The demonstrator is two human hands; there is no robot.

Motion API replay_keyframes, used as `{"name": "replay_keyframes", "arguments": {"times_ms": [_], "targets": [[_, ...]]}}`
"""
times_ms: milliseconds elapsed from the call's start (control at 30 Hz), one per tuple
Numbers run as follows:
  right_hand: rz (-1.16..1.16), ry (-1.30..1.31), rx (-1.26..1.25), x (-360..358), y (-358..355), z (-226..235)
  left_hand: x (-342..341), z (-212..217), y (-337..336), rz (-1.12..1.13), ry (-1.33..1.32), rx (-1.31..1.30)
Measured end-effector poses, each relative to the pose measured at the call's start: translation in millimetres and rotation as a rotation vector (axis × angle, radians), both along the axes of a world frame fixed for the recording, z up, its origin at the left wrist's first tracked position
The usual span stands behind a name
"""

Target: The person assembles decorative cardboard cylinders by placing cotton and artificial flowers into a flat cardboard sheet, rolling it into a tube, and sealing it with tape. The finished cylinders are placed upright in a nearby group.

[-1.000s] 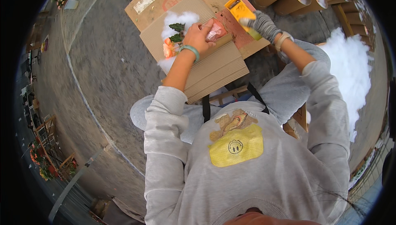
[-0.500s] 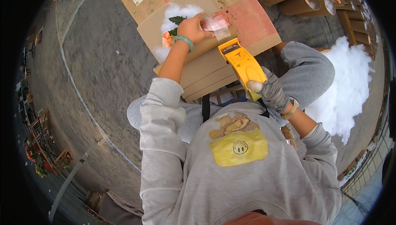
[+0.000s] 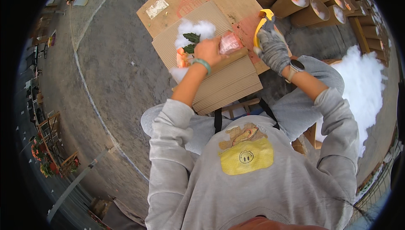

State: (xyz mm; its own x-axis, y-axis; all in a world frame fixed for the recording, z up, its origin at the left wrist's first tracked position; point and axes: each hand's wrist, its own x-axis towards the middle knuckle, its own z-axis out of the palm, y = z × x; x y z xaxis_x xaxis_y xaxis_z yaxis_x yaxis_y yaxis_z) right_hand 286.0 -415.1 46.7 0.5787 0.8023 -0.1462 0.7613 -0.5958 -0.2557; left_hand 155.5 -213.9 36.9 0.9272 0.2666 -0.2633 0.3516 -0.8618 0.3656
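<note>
A bare left hand (image 3: pixel 207 51) presses a pink bundle (image 3: pixel 230 43) against corrugated cardboard (image 3: pixel 223 82) beside white stuffing (image 3: pixel 195 29); the gloved right hand (image 3: pixel 272 48) clenches what appears to be a yellow glue gun (image 3: pixel 262 25). Cardboard tubes (image 3: pixel 291 3) behind hold white filling.

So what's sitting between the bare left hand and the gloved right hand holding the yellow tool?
In the head view, a pink wrapped bundle sits between the left hand and the gloved right hand, resting on the corrugated cardboard. The left hand touches it.
</note>
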Motion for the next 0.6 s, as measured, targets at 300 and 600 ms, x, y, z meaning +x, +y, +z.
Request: {"name": "replay_keyframes", "arguments": {"times_ms": [300, 600], "targets": [[0.362, 0.223, -0.121, 37.9, 141.0, -77.1, -16.0, 1.8, -23.1, 0.036, -0.136, 0.052], [0.369, 0.088, 0.338, -37.3, 58.9, 5.1, 4.2, 3.3, 12.0, 0.016, 0.126, -0.319]]}}
